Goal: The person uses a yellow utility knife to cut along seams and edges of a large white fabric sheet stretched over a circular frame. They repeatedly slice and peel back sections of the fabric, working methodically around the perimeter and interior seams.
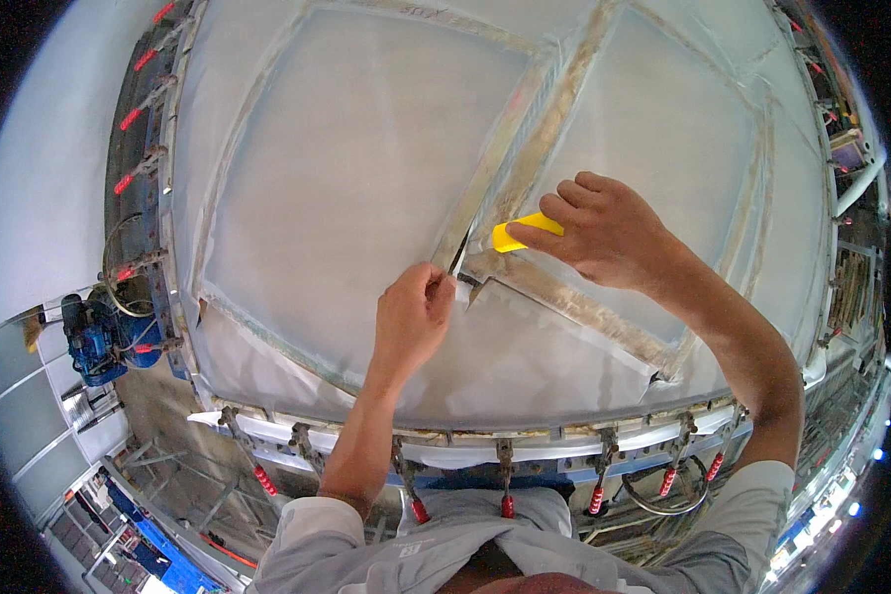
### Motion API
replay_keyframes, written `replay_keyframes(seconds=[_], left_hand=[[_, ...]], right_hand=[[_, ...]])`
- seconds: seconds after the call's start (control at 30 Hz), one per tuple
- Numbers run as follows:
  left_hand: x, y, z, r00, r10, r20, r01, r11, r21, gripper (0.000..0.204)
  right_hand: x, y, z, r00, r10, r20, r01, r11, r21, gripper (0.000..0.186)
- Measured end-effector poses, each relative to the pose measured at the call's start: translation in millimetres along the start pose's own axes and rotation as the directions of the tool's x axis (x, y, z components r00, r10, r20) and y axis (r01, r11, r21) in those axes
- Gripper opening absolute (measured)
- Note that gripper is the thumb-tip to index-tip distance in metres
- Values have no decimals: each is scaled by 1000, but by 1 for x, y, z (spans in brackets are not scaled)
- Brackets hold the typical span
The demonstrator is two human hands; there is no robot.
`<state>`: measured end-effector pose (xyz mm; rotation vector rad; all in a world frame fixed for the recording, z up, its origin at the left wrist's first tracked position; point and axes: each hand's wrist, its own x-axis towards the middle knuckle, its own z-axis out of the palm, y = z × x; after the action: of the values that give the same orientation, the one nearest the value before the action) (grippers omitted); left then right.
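Note:
A large pale sheet (356, 188) covers the work table, marked by brownish strip outlines (589, 319). Along the diagonal seam, my left hand (416, 309) is closed, fingertips pinching a thin strip edge (458, 259) beside a narrow dark slit. To its upper right, my right hand (594, 223) grips a flat yellow plastic tool (510, 236) over the brownish strip at the junction of seams. A dark-edged flap of sheet runs from that junction toward the lower right.
Red-handled toggle clamps (508, 495) line the table's near rim and both sides. A blue compressor-like machine (94, 342) with hoses stands at the left. Metal racks (168, 485) are below at lower left. Pipes and boards (851, 297) sit beyond the right edge.

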<state>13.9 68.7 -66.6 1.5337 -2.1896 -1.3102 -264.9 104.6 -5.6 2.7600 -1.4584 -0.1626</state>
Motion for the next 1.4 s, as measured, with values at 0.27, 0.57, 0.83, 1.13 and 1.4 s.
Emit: replay_keyframes(seconds=[0.27, 0.57, 0.83, 1.13, 1.4], left_hand=[[8, 32, 3, 990, -99, 102, 92, 994, 64, 20], [22, 11, 11, 998, 56, -39, -53, 996, 72, 14], [22, 12, 14, 989, 106, -98, -102, 993, 52, 14], [20, 13, 12, 994, 65, -85, -65, 998, 8, 12], [18, 14, 14, 995, 36, -91, -40, 998, -40, 14]], right_hand=[[-9, -14, -2, 997, 69, -48, -68, 997, 22, 50], [-13, -20, 3, 995, 101, -26, -97, 987, 131, 49], [-8, -7, 2, 996, 79, -26, -76, 990, 119, 53], [-10, 8, 4, 998, 54, -41, -49, 991, 125, 52], [-2, -9, 6, 997, 74, -24, -72, 993, 90, 48]])
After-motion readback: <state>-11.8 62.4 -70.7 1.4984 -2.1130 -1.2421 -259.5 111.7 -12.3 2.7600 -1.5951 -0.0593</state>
